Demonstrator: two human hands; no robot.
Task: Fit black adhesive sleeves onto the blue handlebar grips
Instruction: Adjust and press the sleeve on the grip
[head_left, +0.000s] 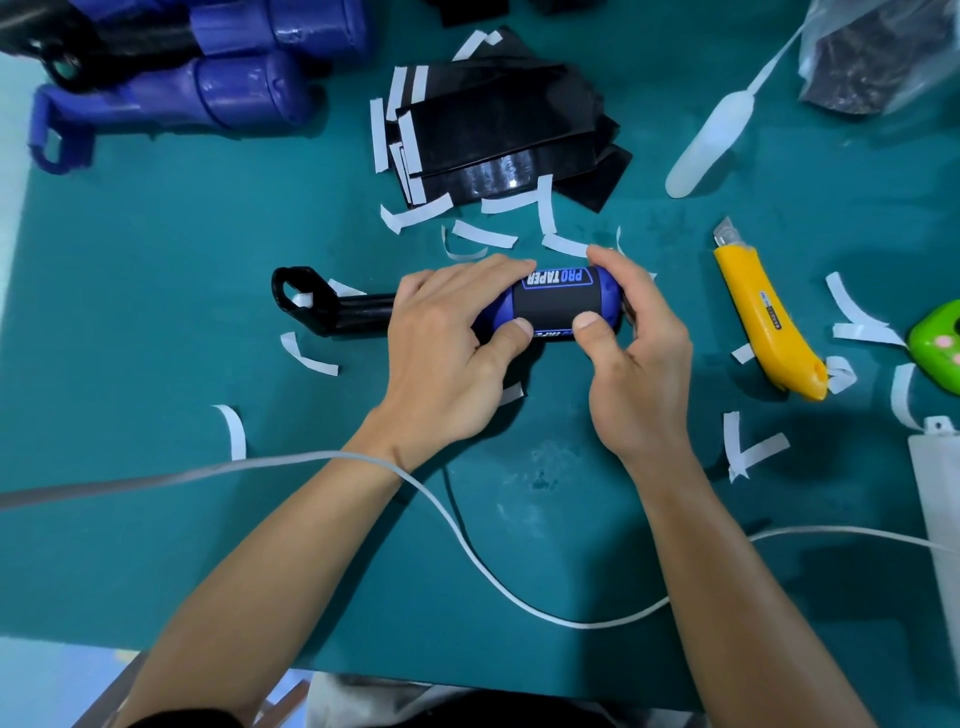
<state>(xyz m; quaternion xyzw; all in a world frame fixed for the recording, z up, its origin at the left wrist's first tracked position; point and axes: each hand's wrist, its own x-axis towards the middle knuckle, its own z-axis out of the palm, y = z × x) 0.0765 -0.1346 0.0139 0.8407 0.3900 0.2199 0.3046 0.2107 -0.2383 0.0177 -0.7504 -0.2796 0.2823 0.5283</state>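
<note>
A blue handlebar grip (605, 283) lies sideways at the middle of the green mat, its black shaft and loop (311, 304) pointing left. A black sleeve (556, 306) printed "PRO TAPER" is wrapped round the grip. My left hand (447, 338) curls round the grip's left part, thumb on the sleeve's near edge. My right hand (634, 358) curls round the right end, thumb pressing the sleeve. A stack of flat black sleeves (493, 130) with white backing strips lies behind.
More blue grips (208, 88) lie at the far left. A yellow utility knife (763, 317), a white squeeze bottle (711, 140), a plastic bag (883, 52), a green object (937, 338) and a white box (940, 499) sit to the right. White paper strips (311, 356) litter the mat; a white cable (467, 540) crosses near.
</note>
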